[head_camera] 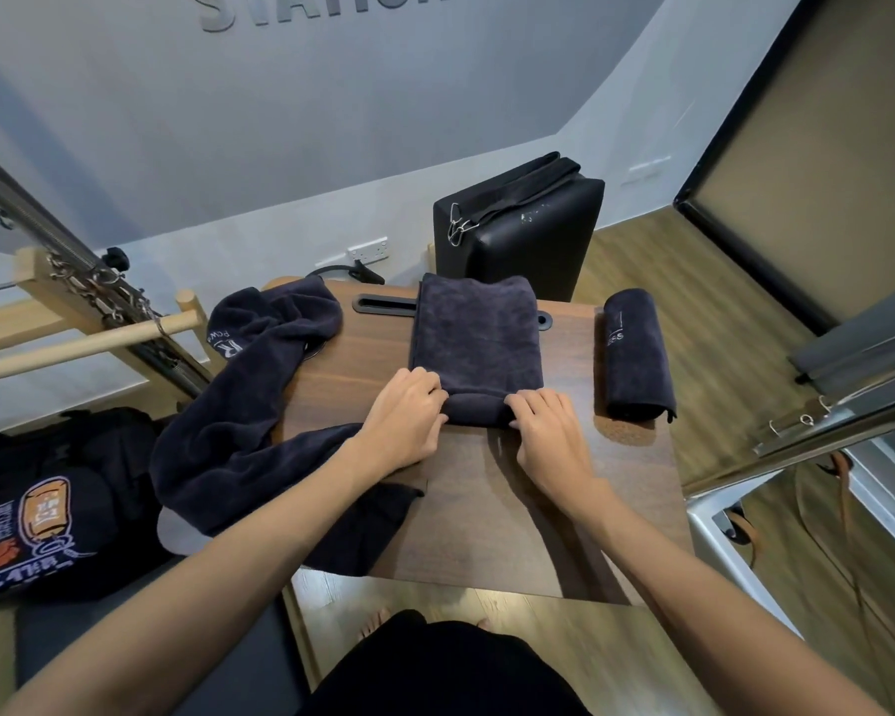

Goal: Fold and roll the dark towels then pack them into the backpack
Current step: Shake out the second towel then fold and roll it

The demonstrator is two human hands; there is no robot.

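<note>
Dark folded terry towel [479, 335]: mid-bench, near end curled to start a tight roll.
Left hand [401, 416], right hand [546, 431]: each grip curled onto that roll's ends, keeping it even.
Rolled dark towel [636, 354]: right edge, finished.
Black printed backpack [47, 514]: beyond the left edge, awaiting.

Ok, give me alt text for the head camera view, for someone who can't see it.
Both hands, left hand and right hand, grip the near edge of a folded dark towel on a wooden table, starting a roll. A rolled towel lies to the right, a loose towel drapes off the left, and a black backpack sits lower left.
</note>
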